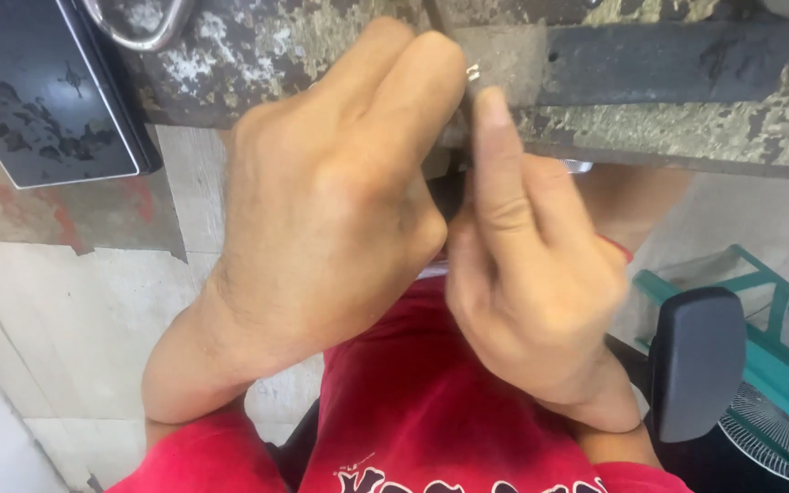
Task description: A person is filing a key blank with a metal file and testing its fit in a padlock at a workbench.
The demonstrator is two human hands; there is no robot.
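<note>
My left hand [321, 210] and right hand [531, 274] are pinched together on a tiny metal piece [473, 72] — a clip, perhaps — at the worn workbench [668, 91] edge, fitting apparently unfinished.

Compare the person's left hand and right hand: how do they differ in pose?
The left hand shows its back, fingers together reaching toward the worn bench edge. The right hand is curled, one finger raised upright. Both meet around a small, mostly hidden metal part.
</note>
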